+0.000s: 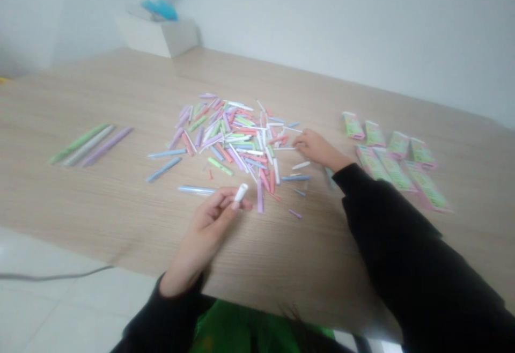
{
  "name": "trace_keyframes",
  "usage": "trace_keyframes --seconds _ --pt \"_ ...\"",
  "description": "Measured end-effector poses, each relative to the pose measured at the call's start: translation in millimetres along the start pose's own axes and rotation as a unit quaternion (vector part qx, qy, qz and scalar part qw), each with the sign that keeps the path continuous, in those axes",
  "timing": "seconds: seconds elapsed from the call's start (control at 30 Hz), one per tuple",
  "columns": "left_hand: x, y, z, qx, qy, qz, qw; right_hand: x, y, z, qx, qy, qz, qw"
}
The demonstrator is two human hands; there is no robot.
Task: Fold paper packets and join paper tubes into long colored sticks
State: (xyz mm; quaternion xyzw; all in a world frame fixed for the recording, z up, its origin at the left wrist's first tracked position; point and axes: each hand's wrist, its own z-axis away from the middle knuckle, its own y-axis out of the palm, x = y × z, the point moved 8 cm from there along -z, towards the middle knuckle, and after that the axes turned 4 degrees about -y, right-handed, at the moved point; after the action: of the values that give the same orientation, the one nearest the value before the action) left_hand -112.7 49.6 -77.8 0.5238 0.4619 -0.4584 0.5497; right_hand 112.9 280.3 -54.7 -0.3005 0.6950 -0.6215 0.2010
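Room: plain indoor workroom; whether in a home or an office cannot be told.
Walls: white and bare, meeting in a corner behind the table.
Floor: pale glossy tiles, a grey cable lying across them.
Furniture: long table, light wood-grain top, set against the wall.
Corner items: white box at the table's far end, with a blue tufted object resting on top.
Signs of use: loose pastel sticks heaped on the tabletop, with rows of green-and-pink packets just beside them, marking the table as a surface for handwork.
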Motion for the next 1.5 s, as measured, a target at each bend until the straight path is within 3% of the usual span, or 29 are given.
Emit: trace_keyframes --seconds 0.13,0.23,0.33,0.43,0.6,0.73,0.87,1.1,1.5 --pt "3 -1.6 0 -0.006 -0.008 0.012 1.000 3 18 -15 0.011 -0.003 0.026 1.000" --pt "4 -1.1 0 -0.001 -0.006 0.018 1.000 6 17 -14 0.009 -0.011 0.044 0.999" --pt "4 1.4 -1 0.007 -0.004 0.018 1.000 8 -5 -4 -0.004 -0.022 0.056 0.998" --pt "4 4.9 -1 0.019 -0.001 0.029 0.999 20 -42 12 -0.023 -0.039 0.054 0.998" --pt "0 10.9 -1 0.051 0.015 0.029 0.998 83 -100 52 -0.083 -0.138 0.011 0.987" --pt "-3 17.1 1 0.077 0.021 0.009 0.997 142 -117 77 -0.068 -0.219 0.022 0.973" --pt "-3 21.9 3 0.096 0.031 0.013 0.995 174 -122 82 -0.051 -0.239 -0.026 0.969" --pt "2 21.8 3 0.103 0.021 -0.002 0.994 196 -122 76 -0.016 -0.244 -0.045 0.969" --pt "5 20.5 4 0.102 0.010 0.002 0.995 193 -130 74 -0.012 -0.229 -0.052 0.972"
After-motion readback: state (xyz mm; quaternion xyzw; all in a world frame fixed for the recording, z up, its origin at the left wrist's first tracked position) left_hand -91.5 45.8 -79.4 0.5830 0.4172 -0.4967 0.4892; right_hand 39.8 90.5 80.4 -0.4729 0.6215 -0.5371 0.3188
